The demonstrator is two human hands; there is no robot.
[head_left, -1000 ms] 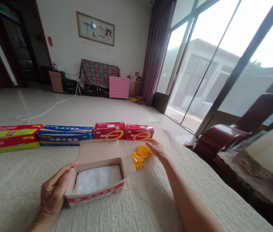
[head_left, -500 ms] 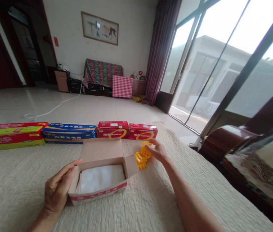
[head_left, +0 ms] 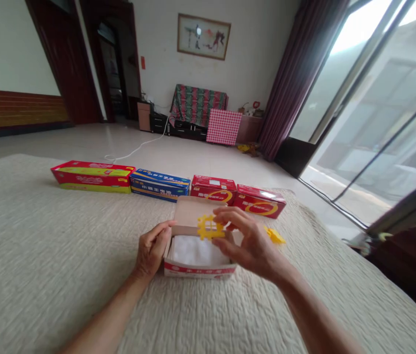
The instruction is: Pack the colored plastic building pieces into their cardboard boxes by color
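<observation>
A small red-and-white cardboard box point(head_left: 198, 270) stands on the quilted cover with its lid flap raised at the back. Inside it lies something white and flat point(head_left: 195, 250). My left hand point(head_left: 151, 250) grips the box's left wall, thumb and fingers closed on it. Above the box's right half, my right hand point(head_left: 254, 243) pinches a yellow plastic piece point(head_left: 202, 229), square like an open frame with notched edges. More yellow pieces point(head_left: 276, 236) lie on the cover beyond my right wrist, partly hidden by it.
Behind the open box stands a row: a long red-and-green box point(head_left: 93, 178), a blue box point(head_left: 159, 186) and two red boxes point(head_left: 213, 188). The quilted cover point(head_left: 82, 246) ends at the tiled floor. A glass door point(head_left: 370, 113) is on the right.
My right hand has moved left from the yellow pieces to above the open box, now with one piece lifted. My left hand stays on the box. The view has turned left.
</observation>
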